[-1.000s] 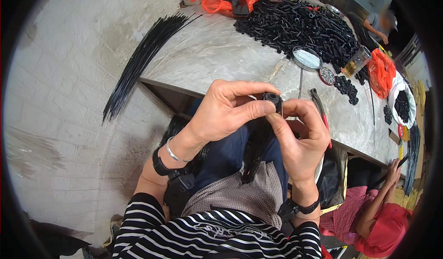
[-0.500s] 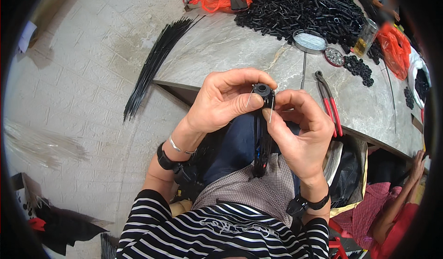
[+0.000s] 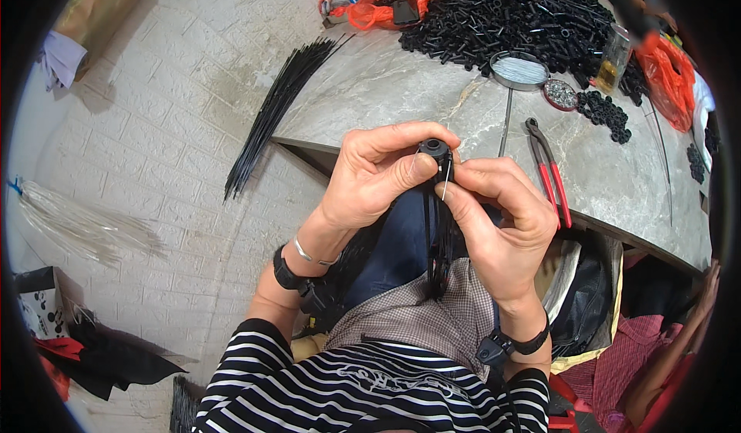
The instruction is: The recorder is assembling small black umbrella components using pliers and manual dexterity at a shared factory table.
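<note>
The left hand pinches a black cylindrical piece above the lap, near the counter, while the right hand, its grip unclear, brings thumb and forefinger to a thin pale wire.

A grey marbled desk carries a wide heap of short black tubes toward its far side, an orange bag beside it. A bundle of thin black rods juts past the left edge. Near the heap stand a round dish of pale sticks and a smaller red dish of metal bits; black rings and red-handled pliers lie nearer.
</note>
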